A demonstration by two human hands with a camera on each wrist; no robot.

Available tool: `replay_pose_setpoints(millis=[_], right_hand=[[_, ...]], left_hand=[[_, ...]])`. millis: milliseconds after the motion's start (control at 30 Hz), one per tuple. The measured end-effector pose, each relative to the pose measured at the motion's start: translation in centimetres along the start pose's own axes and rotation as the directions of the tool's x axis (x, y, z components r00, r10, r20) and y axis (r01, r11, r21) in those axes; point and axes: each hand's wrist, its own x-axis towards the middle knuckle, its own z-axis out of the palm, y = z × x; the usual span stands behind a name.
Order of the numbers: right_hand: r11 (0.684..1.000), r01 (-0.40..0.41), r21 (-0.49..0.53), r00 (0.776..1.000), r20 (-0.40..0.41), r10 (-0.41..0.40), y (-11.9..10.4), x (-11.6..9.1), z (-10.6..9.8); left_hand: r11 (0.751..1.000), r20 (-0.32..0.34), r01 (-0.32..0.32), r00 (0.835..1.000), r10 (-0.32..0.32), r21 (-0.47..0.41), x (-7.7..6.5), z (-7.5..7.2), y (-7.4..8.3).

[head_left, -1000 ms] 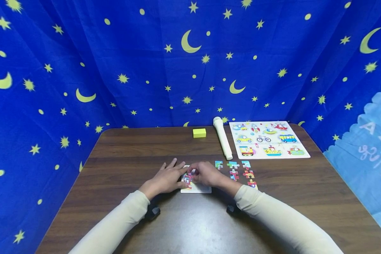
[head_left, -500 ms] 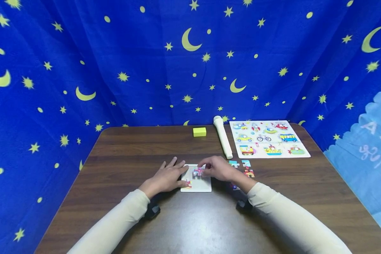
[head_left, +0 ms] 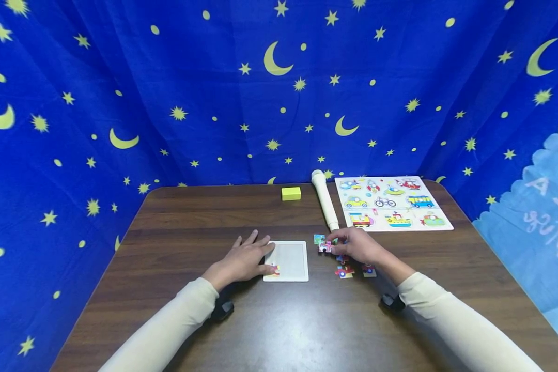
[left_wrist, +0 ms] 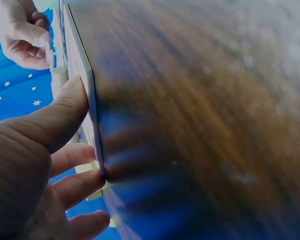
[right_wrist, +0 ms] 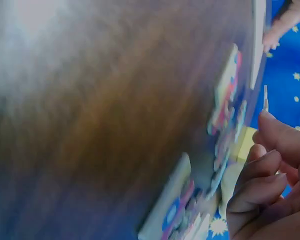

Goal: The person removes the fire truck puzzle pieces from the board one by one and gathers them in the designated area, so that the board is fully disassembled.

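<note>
My left hand [head_left: 242, 261] lies with spread fingers at the left edge of a small white puzzle tray [head_left: 292, 258]. Its thumb rests on the tray by a colourful jigsaw piece [head_left: 276, 270] in the lower left corner. To the right of the tray, my right hand [head_left: 360, 245] pinches a pink jigsaw piece [head_left: 324, 247] between thumb and fingertips. That piece shows as a thin edge in the right wrist view. Around and below the right hand lie several loose pieces, among them a red and blue one [head_left: 344, 272]; the hand covers others.
At the back stands a yellow block [head_left: 291, 194]. A cream microphone-shaped stick [head_left: 325, 201] lies behind the loose pieces. To its right is a picture board [head_left: 376, 212] of vehicles. A blue star-patterned curtain [head_left: 223, 93] hangs right behind the table's far edge.
My right hand has lifted the pink jigsaw piece out of the tray and carried it right, over to the loose pieces. My left hand has stayed at the tray's left edge.
</note>
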Motion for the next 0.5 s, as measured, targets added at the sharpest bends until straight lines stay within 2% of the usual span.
replay_pose_setpoints(millis=[267,500], right_hand=[[0.985,0.017,-0.172,1.0,0.009,-0.016,-0.7,0.1,1.3],[0.973,-0.004,-0.229,0.999,-0.045,-0.007,-0.9,0.2,1.5]], left_hand=[[1.0,-0.004,-0.003,1.0,0.003,0.001,0.0,0.1,0.1],[1.0,-0.007,0.008,1.0,-0.008,-0.005,-0.1,0.0,0.1]])
